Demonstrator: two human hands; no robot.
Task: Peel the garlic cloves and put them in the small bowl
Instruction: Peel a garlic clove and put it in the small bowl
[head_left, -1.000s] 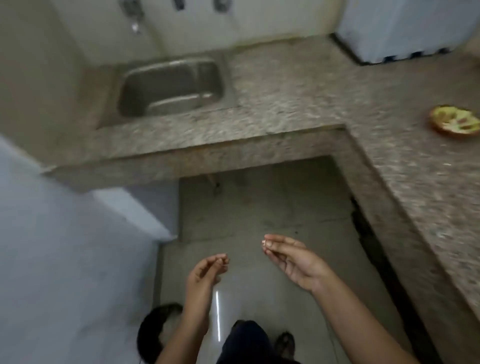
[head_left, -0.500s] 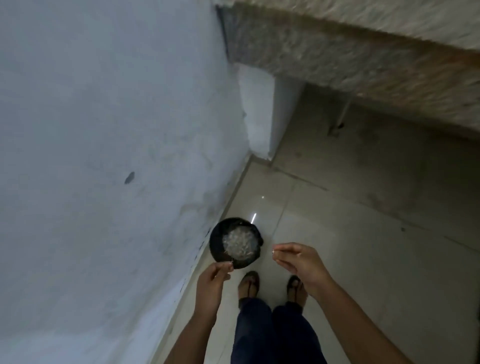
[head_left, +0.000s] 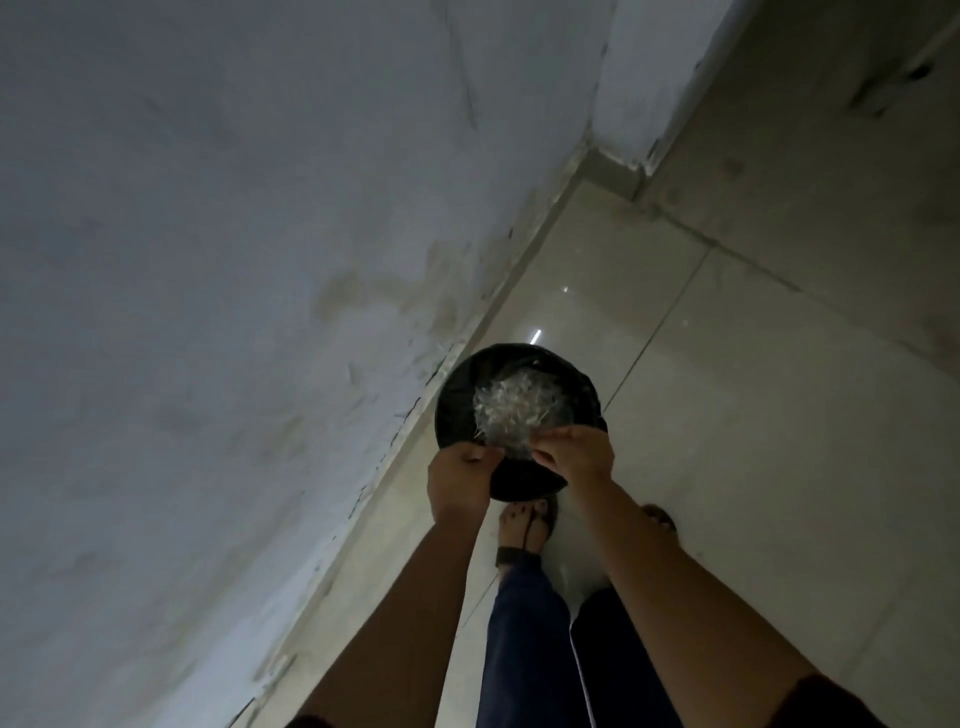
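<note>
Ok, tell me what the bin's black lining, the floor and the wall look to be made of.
Black lining: probably a thin plastic bag; it looks creased and faintly shiny.
Floor: glazed tile, glossy; it reflects a light and shows straight joints.
Wall: painted plaster, matt, with stains and flaking near the base.

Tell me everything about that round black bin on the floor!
The bin is round, black and open-topped, seemingly lined with a dark bag. It stands upright on the pale tiled floor close to the wall. A heap of pale, papery scraps lies inside. The left hand and right hand hover over its near rim; contact is unclear.
</note>
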